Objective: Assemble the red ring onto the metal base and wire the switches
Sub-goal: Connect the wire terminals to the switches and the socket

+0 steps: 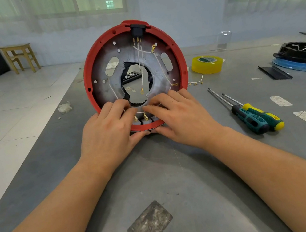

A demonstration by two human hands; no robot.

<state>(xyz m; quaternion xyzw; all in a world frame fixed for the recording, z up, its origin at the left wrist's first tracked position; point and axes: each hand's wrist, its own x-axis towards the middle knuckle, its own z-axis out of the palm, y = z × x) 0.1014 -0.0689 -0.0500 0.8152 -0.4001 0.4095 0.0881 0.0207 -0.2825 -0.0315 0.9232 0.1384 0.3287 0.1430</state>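
A worn patch (pixel 150 227) marked the grey table (pixel 199 188). Beyond it, the left hand (pixel 109 134) and right hand (pixel 180 119) each gripped the lower rim of the red ring (pixel 87 80), thumbs beneath, fingers curled over. The ring stood tilted on edge around the metal base (pixel 99 74), switches (pixel 145 120) lowest. Two screwdrivers (pixel 256 117) lay to the right.

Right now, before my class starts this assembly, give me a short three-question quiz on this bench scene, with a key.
1. True or false: the red ring lies flat on the table.
2. How many screwdrivers lie to the right?
3. The tape roll is: A blue, B yellow, C black.

Key: 1 false, it stands tilted up, with the left hand and right hand gripping its lower edge; 2 two; 3 B.
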